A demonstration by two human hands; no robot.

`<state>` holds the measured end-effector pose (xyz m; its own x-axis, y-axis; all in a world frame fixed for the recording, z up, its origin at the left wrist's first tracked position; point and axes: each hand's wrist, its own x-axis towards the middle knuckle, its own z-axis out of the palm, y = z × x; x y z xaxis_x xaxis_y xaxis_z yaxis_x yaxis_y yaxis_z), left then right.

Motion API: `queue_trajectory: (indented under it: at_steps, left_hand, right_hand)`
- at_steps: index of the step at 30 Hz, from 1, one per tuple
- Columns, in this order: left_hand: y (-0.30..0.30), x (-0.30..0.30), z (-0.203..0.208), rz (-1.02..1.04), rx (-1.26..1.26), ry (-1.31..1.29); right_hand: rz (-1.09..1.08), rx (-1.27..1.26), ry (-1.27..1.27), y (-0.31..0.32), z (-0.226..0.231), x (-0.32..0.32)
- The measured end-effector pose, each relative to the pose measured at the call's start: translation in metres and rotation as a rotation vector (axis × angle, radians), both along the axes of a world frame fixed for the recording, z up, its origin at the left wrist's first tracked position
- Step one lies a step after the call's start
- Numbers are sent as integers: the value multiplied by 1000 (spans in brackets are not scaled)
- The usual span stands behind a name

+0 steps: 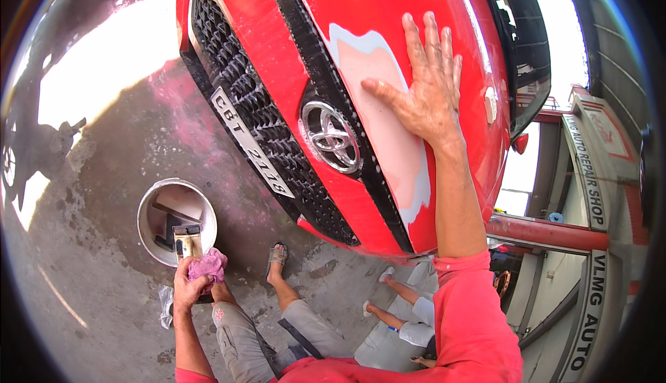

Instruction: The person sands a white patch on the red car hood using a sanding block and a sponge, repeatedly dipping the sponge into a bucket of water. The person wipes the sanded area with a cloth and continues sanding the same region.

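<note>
Resting flat on the red car hood, the right hand lies palm down with its fingers spread wide and holds nothing. It sits on the upper part of a pale pink patch with a whitish border, where the red paint gives way to a dull sanded-looking surface. The patch runs from near the top of the hood down toward the front edge, just beside the chrome emblem. The thumb points toward the emblem but stays apart from it. The forearm comes up from a red sleeve at the lower edge.

Lower left, the left hand is closed around a crumpled pink cloth together with a small flat block, tan and dark at the top; it may be a sanding block, though the view is too small to be sure. This grip sits just over the near rim of a round white bucket standing on the wet concrete floor. Dark flat pieces lie inside the bucket.

Below the hood are the black grille and a white licence plate. A sandalled foot stands on the floor near the bucket, under the bumper. Another person's legs show to the right of it.
</note>
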<state>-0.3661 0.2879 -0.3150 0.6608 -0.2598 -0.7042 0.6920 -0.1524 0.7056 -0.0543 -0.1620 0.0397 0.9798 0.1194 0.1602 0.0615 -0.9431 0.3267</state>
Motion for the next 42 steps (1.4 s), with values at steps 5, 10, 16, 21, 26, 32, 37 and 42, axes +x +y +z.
queue_trajectory:
  at_steps: [5,10,16,21,26,32,37,42]
  left_hand:
    - [1,-2,-20,58,-20,41]
    - [-4,6,-20,71,10,-17]
    - [-11,11,-31,68,70,-84]
    - [1,16,-112,-44,246,-221]
    - [-20,62,-157,-140,585,-157]
    - [-37,67,-262,-112,740,-161]
    - [-84,77,-320,-248,869,-115]
    - [-64,29,-431,-254,1014,-21]
  right_hand:
    - [65,38,-39,7,-3,52]
    - [86,-35,52,7,8,24]
    - [-58,-25,202,-12,40,-71]
    - [9,-69,81,-70,21,-178]
    - [-15,56,40,-76,22,-204]
    - [-44,191,55,-82,11,-197]
    - [-262,340,-25,-81,33,-224]
    - [-247,322,-32,-104,25,-243]
